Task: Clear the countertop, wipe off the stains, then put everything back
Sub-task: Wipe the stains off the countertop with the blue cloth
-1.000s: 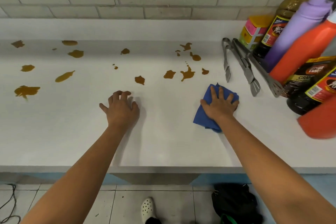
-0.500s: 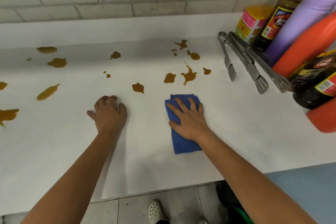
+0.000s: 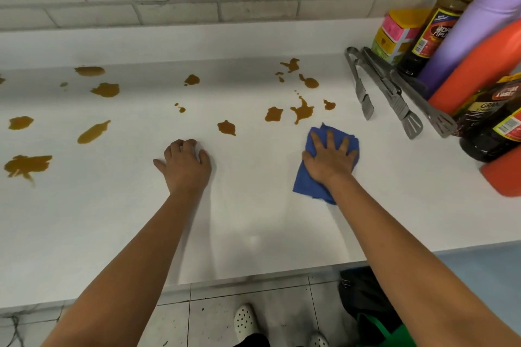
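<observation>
Right fingers (image 3: 334,141) spread flat on the cloth (image 3: 310,186), just short of the stains (image 3: 301,113); left fingers (image 3: 183,146) curl, empty, on the worktop (image 3: 253,220). A wide sweep could smear sauce or knock the tongs (image 3: 394,98).

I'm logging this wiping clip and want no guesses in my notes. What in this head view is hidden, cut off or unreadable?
- Blue cloth: its middle is covered by the right hand.
- Countertop under the cloth: any stain there is hidden.
- Red bottle and purple bottle: tops cut off by the frame's right and top edges.
- Dark jars: labels only partly readable, blurred and cropped.
- Left stains: the frame edge cuts off any further ones.
</observation>
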